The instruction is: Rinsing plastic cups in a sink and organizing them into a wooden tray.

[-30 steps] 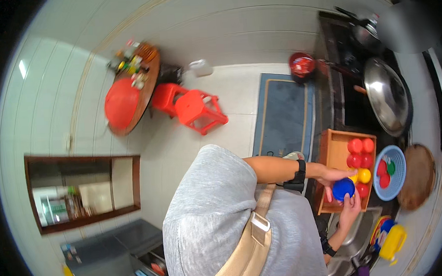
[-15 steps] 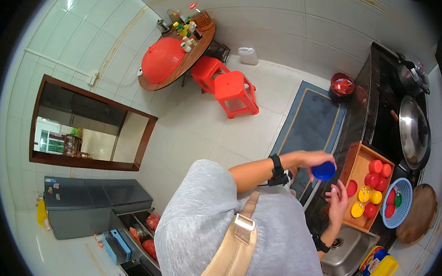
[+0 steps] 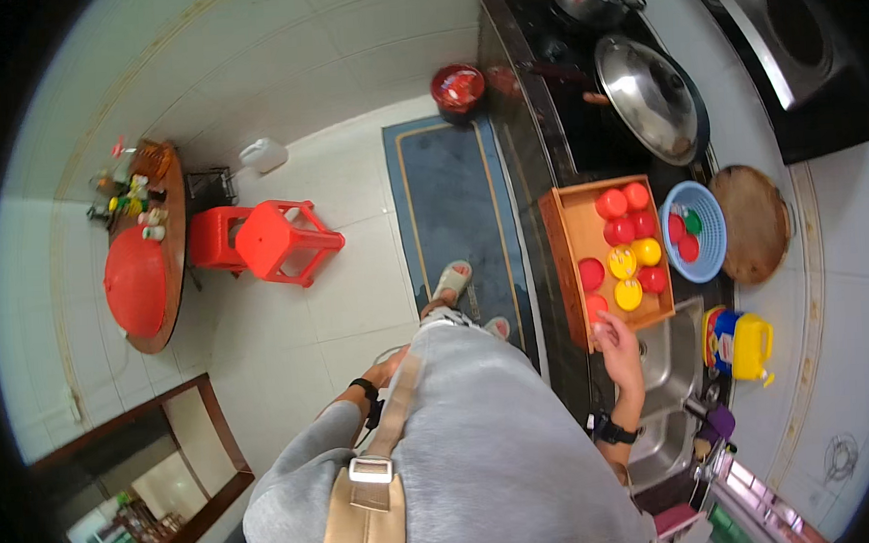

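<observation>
At far left, a red dome cover [image 3: 137, 292] rests on a round-edged wooden table [image 3: 176, 270]. Two red stools [image 3: 286, 242] stand right of it. The left hand [image 3: 391, 365] hangs low beside the person's body, partly hidden; whether it grips anything cannot be told. It is well apart from the right hand. A blue mat [image 3: 455, 197] lies on the floor beyond it.

Farther right, a wooden box [image 3: 579, 225] rests on the dark counter. A red round piece [image 3: 597, 306] lies in the box's near left corner, directly beyond the fingertips of the right hand [image 3: 616, 348] and well away from the left hand. The right fingertips meet its near edge; whether they grip it cannot be told. Three yellow round pieces [image 3: 628, 295] and six further red pieces [image 3: 618, 231] occupy the box beyond the right hand. Right of the box stands a light-blue basket [image 3: 702, 266] containing red and green pieces, then a round brown board [image 3: 752, 220].
</observation>
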The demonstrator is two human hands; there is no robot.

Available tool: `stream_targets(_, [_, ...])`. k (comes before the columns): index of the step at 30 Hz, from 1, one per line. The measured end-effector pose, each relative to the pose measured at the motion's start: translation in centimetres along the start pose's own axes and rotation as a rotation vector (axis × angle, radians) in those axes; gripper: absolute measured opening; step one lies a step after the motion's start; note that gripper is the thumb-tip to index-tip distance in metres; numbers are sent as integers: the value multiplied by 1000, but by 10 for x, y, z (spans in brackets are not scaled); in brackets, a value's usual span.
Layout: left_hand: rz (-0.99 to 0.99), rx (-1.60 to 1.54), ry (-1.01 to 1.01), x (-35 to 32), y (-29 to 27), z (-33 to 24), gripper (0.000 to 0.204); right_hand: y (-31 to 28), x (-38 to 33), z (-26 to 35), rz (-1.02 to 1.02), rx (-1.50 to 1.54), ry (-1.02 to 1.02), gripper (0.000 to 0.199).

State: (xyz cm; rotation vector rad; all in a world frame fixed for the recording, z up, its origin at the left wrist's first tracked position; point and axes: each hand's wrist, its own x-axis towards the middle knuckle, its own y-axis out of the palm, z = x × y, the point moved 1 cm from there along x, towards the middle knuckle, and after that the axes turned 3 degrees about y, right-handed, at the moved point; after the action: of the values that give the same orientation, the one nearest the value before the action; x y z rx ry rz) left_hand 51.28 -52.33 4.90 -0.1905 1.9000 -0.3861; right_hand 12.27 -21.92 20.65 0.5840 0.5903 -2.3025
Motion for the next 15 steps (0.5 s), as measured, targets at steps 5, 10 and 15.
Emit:
stream_targets(5, [78, -10, 70, -7, -33, -8, 69, 26, 3, 18, -63, -229, 20, 37])
stream_targets(10, [-36, 170, 455, 41, -105, -174, 59, 34, -2, 24, -206, -146, 19, 37])
stream_targets(15, [431, -281, 798, 33, -125, -357, 59, 46, -14, 42, -372, -33, 39, 33])
